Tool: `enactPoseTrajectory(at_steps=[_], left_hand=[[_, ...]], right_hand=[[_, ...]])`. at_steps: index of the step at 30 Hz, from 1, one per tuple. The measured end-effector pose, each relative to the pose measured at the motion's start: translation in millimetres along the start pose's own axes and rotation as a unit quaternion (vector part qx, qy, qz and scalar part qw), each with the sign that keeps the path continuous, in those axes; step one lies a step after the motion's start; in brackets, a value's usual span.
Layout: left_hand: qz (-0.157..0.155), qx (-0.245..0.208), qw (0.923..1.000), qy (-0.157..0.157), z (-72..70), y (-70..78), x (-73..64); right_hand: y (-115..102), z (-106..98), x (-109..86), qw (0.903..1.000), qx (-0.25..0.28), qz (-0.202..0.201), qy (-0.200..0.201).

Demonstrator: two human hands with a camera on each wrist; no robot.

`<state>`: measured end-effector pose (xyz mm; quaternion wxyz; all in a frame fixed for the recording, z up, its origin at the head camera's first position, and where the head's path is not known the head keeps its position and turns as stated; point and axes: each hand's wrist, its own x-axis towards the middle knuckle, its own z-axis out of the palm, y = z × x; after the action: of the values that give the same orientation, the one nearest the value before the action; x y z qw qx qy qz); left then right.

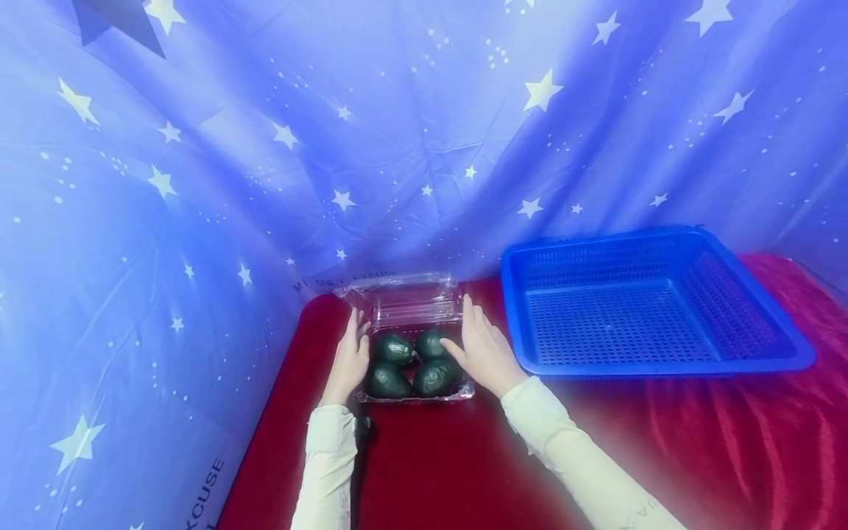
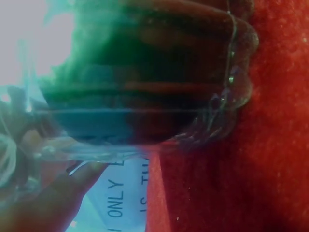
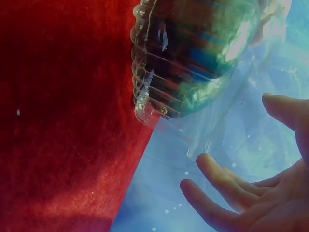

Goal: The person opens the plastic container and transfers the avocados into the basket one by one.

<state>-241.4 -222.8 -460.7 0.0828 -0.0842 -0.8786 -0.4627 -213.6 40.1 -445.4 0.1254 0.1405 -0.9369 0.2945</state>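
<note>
A clear plastic clamshell box (image 1: 417,399) sits on the red cloth, its lid (image 1: 417,302) raised at the back. Inside lie several dark green avocados (image 1: 389,380) in two rows; through the box wall one avocado (image 3: 212,43) shows large in the right wrist view. My left hand (image 1: 346,362) is along the left side of the box, fingers extended toward the lid's hinge. On the other side, my right hand (image 1: 489,352) has its fingers near the lid's right edge and its thumb over the back right avocado. In the right wrist view, my right fingers (image 3: 227,188) are spread and relaxed.
To the right of the box stands a blue plastic basket (image 1: 609,364) with a mesh floor. A red cloth (image 1: 424,464) covers the table. Behind and to the left hangs a blue curtain (image 1: 397,147) printed with stars, close against the table's edge.
</note>
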Motion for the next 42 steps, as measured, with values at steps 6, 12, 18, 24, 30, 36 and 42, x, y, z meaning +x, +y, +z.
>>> enactPoseTrajectory(at_steps=[6, 12, 18, 24, 30, 36, 42], left_hand=[[0.001, -0.004, 1.0, -0.003, 2.7, -2.1, 1.6], [0.004, 0.0, 1.0, -0.001, 3.4, -5.0, 3.4], [0.008, 0.02, 0.9997, 0.004, 3.7, -7.7, 4.8], [0.001, 0.029, 0.9996, 0.002, 3.8, -9.1, 4.6], [0.003, 0.044, 0.999, 0.007, 2.3, -9.7, 0.3], [-0.01, 0.044, 0.999, 0.005, -1.5, -7.3, -1.1], [-0.032, 0.053, 0.998, 0.006, -8.5, -2.1, -5.7]], right_hand=[[2, 2, 0.5, 0.9994, 0.014, 0.022, -0.025], [4, 5, 2.3, 0.9992, 0.018, 0.024, -0.027], [5, 8, 2.1, 1.0, -0.002, 0.0, -0.004], [6, 8, 1.1, 0.9998, -0.008, -0.016, 0.011], [6, 8, 0.4, 0.9997, -0.015, -0.021, 0.001], [5, 6, 0.8, 0.9995, -0.018, -0.019, -0.017], [1, 3, 0.0, 0.9992, -0.016, -0.028, -0.023]])
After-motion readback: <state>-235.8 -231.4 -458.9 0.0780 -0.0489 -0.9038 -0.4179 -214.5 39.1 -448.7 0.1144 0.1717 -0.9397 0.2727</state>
